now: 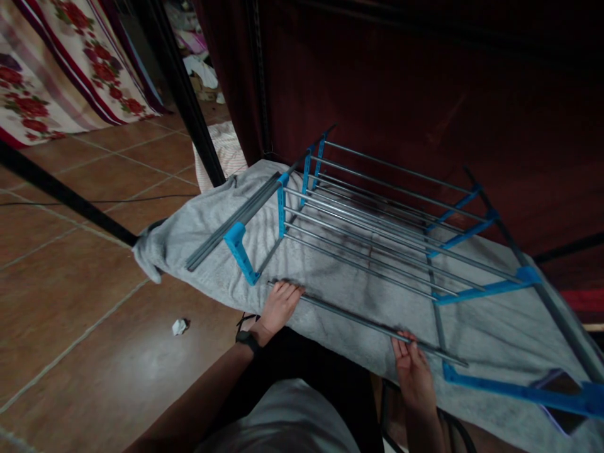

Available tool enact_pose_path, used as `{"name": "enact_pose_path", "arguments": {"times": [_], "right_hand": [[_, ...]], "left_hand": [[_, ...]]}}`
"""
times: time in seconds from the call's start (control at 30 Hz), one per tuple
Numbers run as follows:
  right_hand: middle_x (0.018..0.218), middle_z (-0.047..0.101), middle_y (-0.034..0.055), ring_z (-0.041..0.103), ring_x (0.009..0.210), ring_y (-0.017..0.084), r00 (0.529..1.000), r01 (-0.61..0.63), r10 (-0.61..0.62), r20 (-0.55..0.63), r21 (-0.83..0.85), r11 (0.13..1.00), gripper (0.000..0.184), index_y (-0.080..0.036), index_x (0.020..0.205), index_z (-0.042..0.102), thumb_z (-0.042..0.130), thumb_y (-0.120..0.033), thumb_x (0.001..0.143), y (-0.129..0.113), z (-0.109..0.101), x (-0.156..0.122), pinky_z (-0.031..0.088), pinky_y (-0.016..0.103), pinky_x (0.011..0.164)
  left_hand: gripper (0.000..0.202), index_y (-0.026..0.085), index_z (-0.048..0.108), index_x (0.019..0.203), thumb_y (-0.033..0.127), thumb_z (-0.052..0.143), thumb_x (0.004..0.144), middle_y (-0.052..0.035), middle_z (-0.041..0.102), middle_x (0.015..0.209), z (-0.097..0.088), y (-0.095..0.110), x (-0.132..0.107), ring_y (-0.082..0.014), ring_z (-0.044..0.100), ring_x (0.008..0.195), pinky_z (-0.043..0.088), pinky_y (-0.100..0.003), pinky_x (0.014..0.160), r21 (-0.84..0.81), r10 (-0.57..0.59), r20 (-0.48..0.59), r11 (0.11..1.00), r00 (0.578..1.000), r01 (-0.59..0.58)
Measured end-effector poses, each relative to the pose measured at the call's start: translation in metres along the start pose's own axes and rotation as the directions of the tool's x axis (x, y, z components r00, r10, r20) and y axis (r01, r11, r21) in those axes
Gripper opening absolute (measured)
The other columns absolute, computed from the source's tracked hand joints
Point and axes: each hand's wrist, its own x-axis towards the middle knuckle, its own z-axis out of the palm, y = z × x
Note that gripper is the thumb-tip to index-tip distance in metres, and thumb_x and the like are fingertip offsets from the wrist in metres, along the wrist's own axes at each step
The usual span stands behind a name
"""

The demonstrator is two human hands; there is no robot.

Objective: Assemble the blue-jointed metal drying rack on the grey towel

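So I've got both hands on one grey rod [349,312] here. My left hand [280,306] is wrapped over it close to the left end, with just a stub poking past the fingers. My right hand [413,368] has it pinched toward the other end, and a longer bit sticks out on that side. The rod runs along the near edge of the grey blanket [189,233], in front of the rack [363,217]. Can't tell from this view whether it's touching the blanket or held just above it.

My read: the step in hand is lining this rod up with the rack's front. The tips sit near the low corners of the left blue bracket [243,255] and the right blue bracket [509,390], but I can't see either end seated in anything. I'd say the next move calls for both hands working as a pair, ends level, no yanking, since the rack looks pretty light.

As for looks, the rod is thin, straight and dull grey, no bend that I can spot. The rack is stepped, with shiny metal bars strung between blue side pieces. A bundle of grey rods [233,221] lies by its left side; no idea if those are loose or attached. There's also a phone [565,421] partly under the right bracket, so I'd watch that.
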Motion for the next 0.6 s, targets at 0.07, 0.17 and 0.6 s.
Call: {"name": "enact_pose_path", "arguments": {"times": [0.07,0.17,0.6], "right_hand": [[0.108,0.072,-0.0027,0.061,0.116,0.016,1.0,0.004,-0.004,0.002,-0.007,1.0,0.02,-0.028,0.091,0.071,0.081,-0.033,0.074,0.001,-0.002,0.001,0.033,0.044,0.119],[0.107,0.072,-0.0032,0.062,0.115,0.015,1.0,0.003,-0.003,-0.009,-0.008,1.0,0.021,-0.029,0.092,0.071,0.081,-0.033,0.073,0.003,-0.004,0.003,0.033,0.043,0.119],[0.108,0.072,-0.0041,0.062,0.113,0.014,1.0,-0.004,0.003,-0.023,-0.03,1.0,0.019,-0.03,0.092,0.071,0.076,-0.042,0.078,-0.001,0.007,-0.004,0.038,0.043,0.115]], "left_hand": [[0.025,0.018,0.065,0.109,0.015,0.042,0.098,-0.0053,0.063,0.086,-0.001,0.001,0.0,-0.0198,0.055,0.085,0.04,-0.037,0.086,0.009,0.0,0.016,1.0,1.0,0.0],[0.024,0.018,0.066,0.102,0.017,0.042,0.098,-0.0054,0.062,0.083,-0.003,0.001,0.001,-0.02,0.055,0.083,0.039,-0.037,0.082,0.015,0.001,0.026,1.0,1.0,-0.002],[0.021,0.018,0.066,0.099,0.02,0.044,0.098,-0.0053,0.063,0.083,-0.006,0.002,0.002,-0.0202,0.055,0.082,0.038,-0.036,0.078,0.034,0.033,0.035,0.999,0.999,-0.034]]}}
